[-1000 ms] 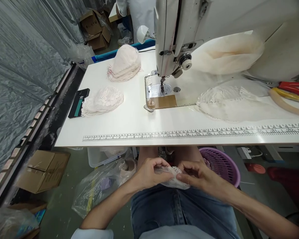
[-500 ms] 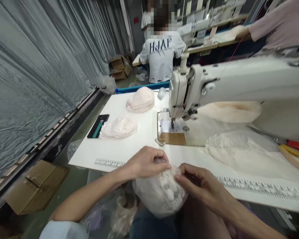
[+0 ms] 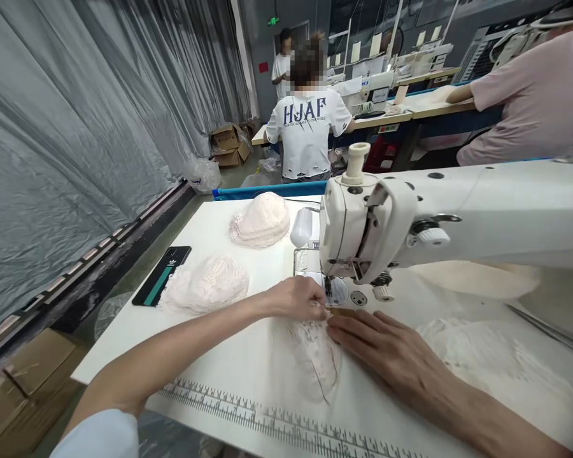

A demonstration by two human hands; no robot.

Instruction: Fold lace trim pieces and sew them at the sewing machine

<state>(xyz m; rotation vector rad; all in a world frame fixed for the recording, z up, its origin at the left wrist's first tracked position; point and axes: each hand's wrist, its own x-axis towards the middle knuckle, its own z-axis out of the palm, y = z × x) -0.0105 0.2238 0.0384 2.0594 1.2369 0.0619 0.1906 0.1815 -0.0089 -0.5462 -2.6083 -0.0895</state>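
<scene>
A pale lace bra cup (image 3: 312, 362) hangs in soft folds over the front of the white table, partly hidden by my hands. My left hand (image 3: 298, 299) is closed, its fingertips pinching the cup's upper edge just in front of the needle. Lying flat beside it, my right hand (image 3: 382, 343) has its fingers stretched toward the left fingertips and touches the cup's edge. The sewing machine head (image 3: 348, 235) stands over this spot, with the presser foot (image 3: 329, 289) right behind my fingers.
Two piles of lace cups, one near (image 3: 210, 283) and one far (image 3: 262, 219), lie left of the machine. A black phone-like object (image 3: 160, 280) is partly under the near pile. More pale fabric (image 3: 496, 356) lies right. A printed ruler (image 3: 267, 416) runs along the front edge. Co-workers sit beyond.
Both hands have lifted the cup from above my lap up onto the table, to the needle area. My right hand has flattened out. The view has shifted closer to the machine.
</scene>
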